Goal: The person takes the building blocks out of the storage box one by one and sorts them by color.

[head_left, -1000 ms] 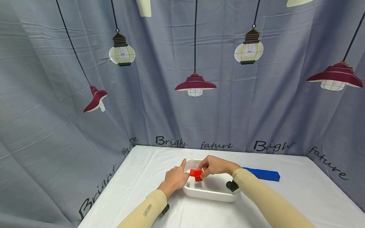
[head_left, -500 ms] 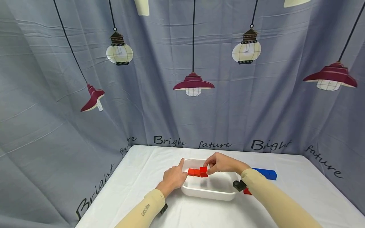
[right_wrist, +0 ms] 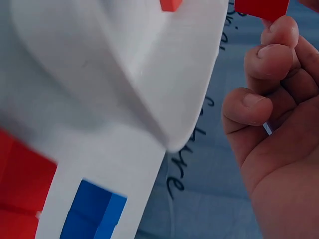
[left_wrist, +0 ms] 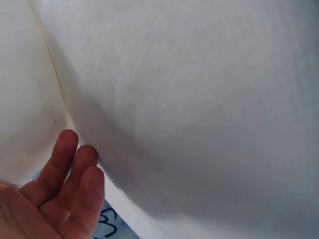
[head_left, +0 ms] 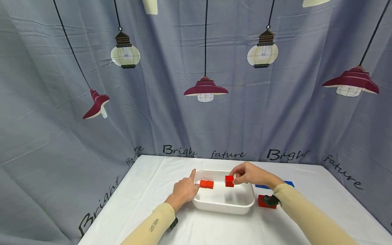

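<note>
A white plastic bin [head_left: 218, 207] stands on the table, two small red cubes [head_left: 206, 184] side by side at its left end. My left hand [head_left: 183, 191] holds the bin's left side, thumb over the rim; the left wrist view has its other fingers [left_wrist: 89, 199] along the outer wall. My right hand [head_left: 248, 174] pinches a red cube [head_left: 229, 181] between thumb and fingertips over the bin's right half. That cube shows only partly at the top of the right wrist view, with the remaining fingers [right_wrist: 269, 59] curled below it.
Right of the bin a red block [head_left: 262, 200] lies on the white tablecloth [head_left: 196, 231], partly covered by the right wrist's camera [head_left: 271, 200]. A long blue block [head_left: 261, 186] lies behind the right forearm. A grey-blue curtain [head_left: 171, 122] hangs behind the table.
My right hand has moved to the right with the red cube, away from the two cubes at the bin's left end. The left hand keeps its place on the bin.
</note>
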A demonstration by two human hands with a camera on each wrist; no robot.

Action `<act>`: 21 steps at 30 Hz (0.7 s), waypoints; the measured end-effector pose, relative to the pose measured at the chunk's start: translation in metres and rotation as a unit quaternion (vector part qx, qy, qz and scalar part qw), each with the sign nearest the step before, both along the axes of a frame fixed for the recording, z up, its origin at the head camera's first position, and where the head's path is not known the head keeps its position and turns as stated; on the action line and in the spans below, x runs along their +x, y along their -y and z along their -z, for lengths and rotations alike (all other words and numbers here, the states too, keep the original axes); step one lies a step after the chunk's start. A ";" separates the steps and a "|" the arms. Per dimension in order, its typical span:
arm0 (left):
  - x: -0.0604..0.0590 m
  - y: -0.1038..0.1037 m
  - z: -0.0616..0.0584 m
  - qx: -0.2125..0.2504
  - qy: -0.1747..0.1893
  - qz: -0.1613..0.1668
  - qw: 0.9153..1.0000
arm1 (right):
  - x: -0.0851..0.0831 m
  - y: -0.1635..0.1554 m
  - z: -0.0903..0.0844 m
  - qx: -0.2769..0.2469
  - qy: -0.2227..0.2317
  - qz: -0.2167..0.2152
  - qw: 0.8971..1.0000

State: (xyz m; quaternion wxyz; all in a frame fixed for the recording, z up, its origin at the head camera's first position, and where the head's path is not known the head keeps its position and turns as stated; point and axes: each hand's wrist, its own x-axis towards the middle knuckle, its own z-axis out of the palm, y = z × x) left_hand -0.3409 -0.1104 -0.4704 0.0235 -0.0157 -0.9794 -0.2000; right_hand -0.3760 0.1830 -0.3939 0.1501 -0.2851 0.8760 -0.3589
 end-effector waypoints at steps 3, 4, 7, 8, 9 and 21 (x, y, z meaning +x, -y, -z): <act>-0.001 0.001 -0.001 0.000 -0.002 -0.001 1.000 | 0.003 -0.010 -0.002 0.001 -0.005 0.012 1.000; -0.001 0.001 -0.001 0.001 -0.002 -0.001 1.000 | 0.003 -0.014 -0.001 0.002 -0.007 0.014 1.000; -0.001 0.001 0.000 0.001 0.001 -0.002 1.000 | 0.007 -0.025 0.000 -0.004 -0.005 0.015 1.000; -0.001 0.001 0.000 0.001 0.002 -0.002 1.000 | 0.009 -0.029 0.001 -0.008 -0.003 0.014 1.000; 0.000 0.001 0.000 0.001 0.003 -0.002 1.000 | 0.010 -0.033 0.002 -0.011 -0.002 0.012 1.000; -0.001 0.000 0.000 0.000 0.001 0.000 1.000 | 0.022 -0.076 0.004 -0.037 -0.018 0.006 0.999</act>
